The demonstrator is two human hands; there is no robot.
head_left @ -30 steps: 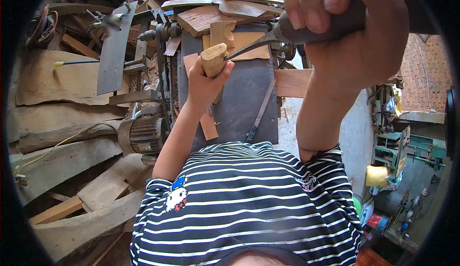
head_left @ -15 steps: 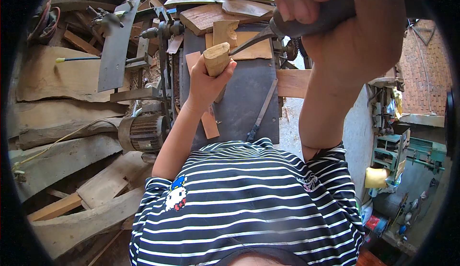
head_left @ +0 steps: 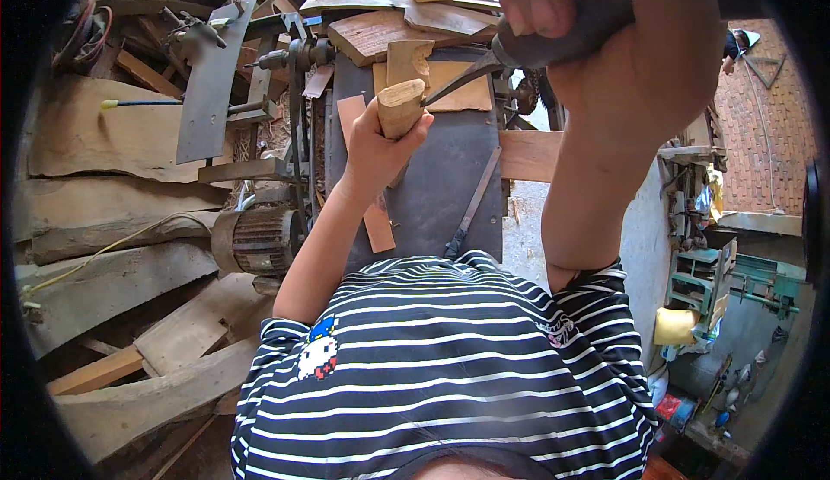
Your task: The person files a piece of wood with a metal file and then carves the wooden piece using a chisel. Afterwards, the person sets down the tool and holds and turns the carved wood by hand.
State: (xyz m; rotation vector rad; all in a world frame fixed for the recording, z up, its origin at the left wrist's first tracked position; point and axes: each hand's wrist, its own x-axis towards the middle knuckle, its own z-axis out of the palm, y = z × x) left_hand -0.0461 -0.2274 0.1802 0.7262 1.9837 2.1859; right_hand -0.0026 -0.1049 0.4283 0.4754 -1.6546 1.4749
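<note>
My left hand (head_left: 389,147) is closed around a pale wooden piece (head_left: 399,110) with a cut top end, held over the dark machine table (head_left: 445,186). Above and to its right, my right hand (head_left: 631,73) grips a thick dark tool handle (head_left: 540,48). The tool's narrow metal shank (head_left: 462,78) slants down-left, its tip at the right side of the piece near my left thumb. Behind the piece lie a notched block (head_left: 406,56) and a flat board (head_left: 458,91). A long metal strip (head_left: 474,199) rests at the table's right.
A motor (head_left: 255,242) and drill chuck (head_left: 272,60) stand left, near a toothed blade (head_left: 527,91) at right. Planks (head_left: 121,203) and offcuts (head_left: 181,333) fill the left side. A green machine (head_left: 700,281) sits right. Another person's hand (head_left: 729,65) shows at upper right.
My left hand and the wooden piece have shifted slightly right, and the tool with my right hand slightly left. Another person has come into view at upper right.
</note>
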